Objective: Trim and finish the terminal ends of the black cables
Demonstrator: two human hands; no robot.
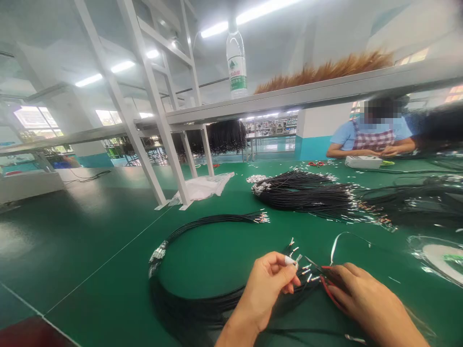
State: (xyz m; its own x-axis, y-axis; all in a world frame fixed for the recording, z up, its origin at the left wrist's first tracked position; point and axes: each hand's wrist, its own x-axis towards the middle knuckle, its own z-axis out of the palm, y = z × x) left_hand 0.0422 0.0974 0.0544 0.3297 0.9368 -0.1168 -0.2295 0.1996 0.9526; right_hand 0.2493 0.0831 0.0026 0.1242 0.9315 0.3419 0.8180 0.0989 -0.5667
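Observation:
My left hand (271, 284) is closed in a pinch on a small whitish strip (298, 259), whose exact kind I cannot make out. A white covering sits on one fingertip. In my right hand (361, 294) are red-handled scissors (331, 291), with their blades pointing toward the strip. Below and behind my left hand runs a bundle of black cables (202, 306) with bare silvery and white ends. It curves round to the left, where clear wrapping (158, 255) binds it, and its thinner end lies farther back.
Thicker black cable bundles (304, 195) lie at the back right, among small white scraps. A white strip (333, 248) and a reel in clear plastic (443, 258) lie at right. White rack posts (144, 106) stand on the green table. Across it sits a person (372, 137).

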